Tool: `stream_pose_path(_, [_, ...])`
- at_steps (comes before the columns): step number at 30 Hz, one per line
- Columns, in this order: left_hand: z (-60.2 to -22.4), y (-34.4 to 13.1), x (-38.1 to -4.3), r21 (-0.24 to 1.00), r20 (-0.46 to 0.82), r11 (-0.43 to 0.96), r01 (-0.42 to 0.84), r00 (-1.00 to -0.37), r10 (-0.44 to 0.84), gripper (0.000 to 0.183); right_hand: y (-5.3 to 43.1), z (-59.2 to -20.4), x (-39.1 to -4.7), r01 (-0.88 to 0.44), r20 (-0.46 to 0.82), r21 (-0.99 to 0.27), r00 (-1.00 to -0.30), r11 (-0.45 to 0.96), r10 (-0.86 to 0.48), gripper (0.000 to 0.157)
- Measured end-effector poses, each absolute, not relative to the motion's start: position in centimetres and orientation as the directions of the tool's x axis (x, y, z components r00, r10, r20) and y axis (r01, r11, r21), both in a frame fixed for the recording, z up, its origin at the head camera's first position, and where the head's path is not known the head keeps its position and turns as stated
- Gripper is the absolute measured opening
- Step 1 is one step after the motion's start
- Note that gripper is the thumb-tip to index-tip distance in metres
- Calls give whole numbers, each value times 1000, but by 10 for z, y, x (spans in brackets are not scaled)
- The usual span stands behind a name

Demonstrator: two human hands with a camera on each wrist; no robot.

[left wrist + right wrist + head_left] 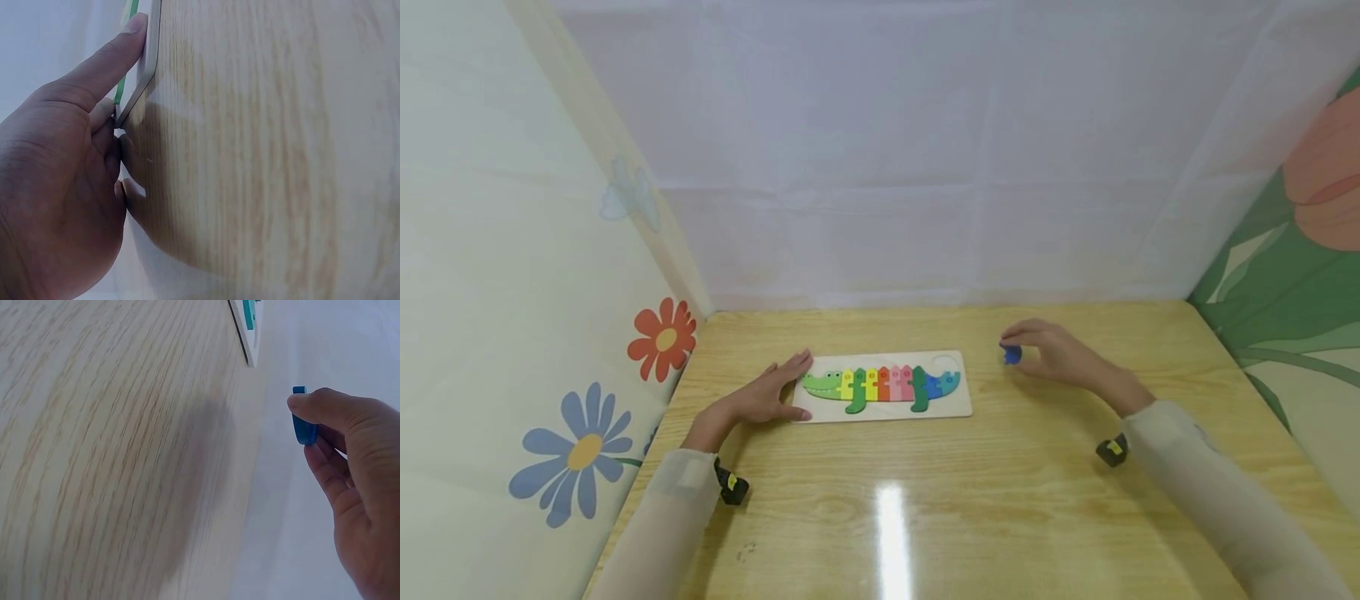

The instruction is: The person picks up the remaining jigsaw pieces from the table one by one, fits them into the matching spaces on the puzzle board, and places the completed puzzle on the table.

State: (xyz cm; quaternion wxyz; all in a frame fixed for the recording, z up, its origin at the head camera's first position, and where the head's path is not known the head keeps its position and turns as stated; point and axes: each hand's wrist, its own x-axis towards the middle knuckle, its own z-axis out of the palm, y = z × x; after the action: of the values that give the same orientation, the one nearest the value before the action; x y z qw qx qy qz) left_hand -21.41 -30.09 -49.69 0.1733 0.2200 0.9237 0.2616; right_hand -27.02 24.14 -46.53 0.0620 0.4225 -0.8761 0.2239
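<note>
A crocodile puzzle board (880,412) lies flat on the table, with its green head (822,382) at the left and several coloured body pieces along it. At its right end, past the blue tail section (950,382), a curled outline shows bare board. My left hand (767,394) rests at the board's left end, fingers at the far corner and thumb (134,31) on the near one. Off to the right of the board, my right hand (1051,354) pinches a small blue puzzle piece (304,419) between thumb and fingers, above the table.
The wooden table (820,500) extends toward me, with a bright light reflection (891,533) near the front. A white cloth (880,167) hangs behind its far edge. Flower-patterned cloths stand at the left (490,292) and right (1285,300).
</note>
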Motion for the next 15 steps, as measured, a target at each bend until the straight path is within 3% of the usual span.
stream_pose_path(15, [-495,-301,-213,558,-201,766,319,-844,497,104,221,-470,-274,-768,272,-378,-626,517,-730,41])
